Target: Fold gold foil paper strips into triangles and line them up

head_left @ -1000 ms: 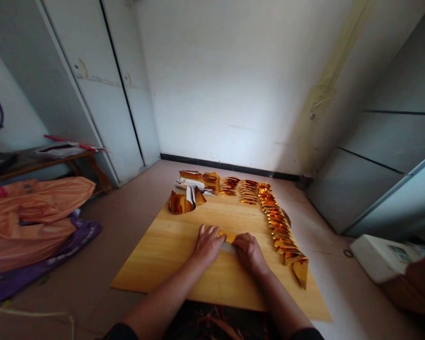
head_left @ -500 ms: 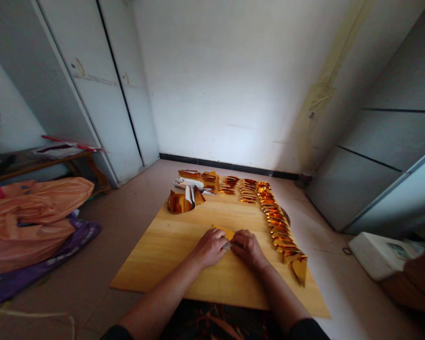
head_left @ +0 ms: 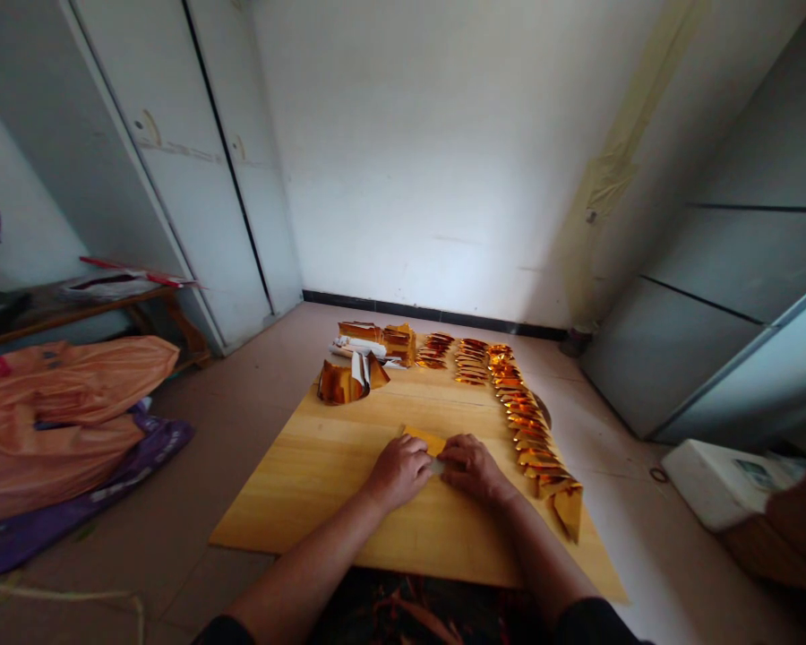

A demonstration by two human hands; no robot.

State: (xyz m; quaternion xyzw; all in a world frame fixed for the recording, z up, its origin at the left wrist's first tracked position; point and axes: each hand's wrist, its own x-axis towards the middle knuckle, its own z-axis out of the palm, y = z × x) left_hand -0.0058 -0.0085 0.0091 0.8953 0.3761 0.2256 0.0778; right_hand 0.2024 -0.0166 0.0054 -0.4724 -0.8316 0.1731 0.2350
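Note:
Between my two hands lies a sheet of gold foil paper (head_left: 424, 439) on the wooden board, its near edge turned up to show a pale underside. My left hand (head_left: 398, 470) grips the left part of that edge with bent fingers. On the right part, my right hand (head_left: 471, 468) pinches the same edge, fingers curled. Much of the sheet is hidden under the hands. Along the board's right side runs a long overlapping row of folded gold foil pieces (head_left: 524, 421).
Shorter rows of folded foil (head_left: 471, 362) stand at the board's far side. Foil sheet stacks (head_left: 341, 383) and a white roll (head_left: 359, 347) sit far left. The wooden board (head_left: 288, 488) has its near edge at my lap. A white box (head_left: 715, 484) is on the right.
Both hands have shifted only slightly at the sheet's near edge, and a little more of its pale underside shows between them. The rows and stacks have stayed put.

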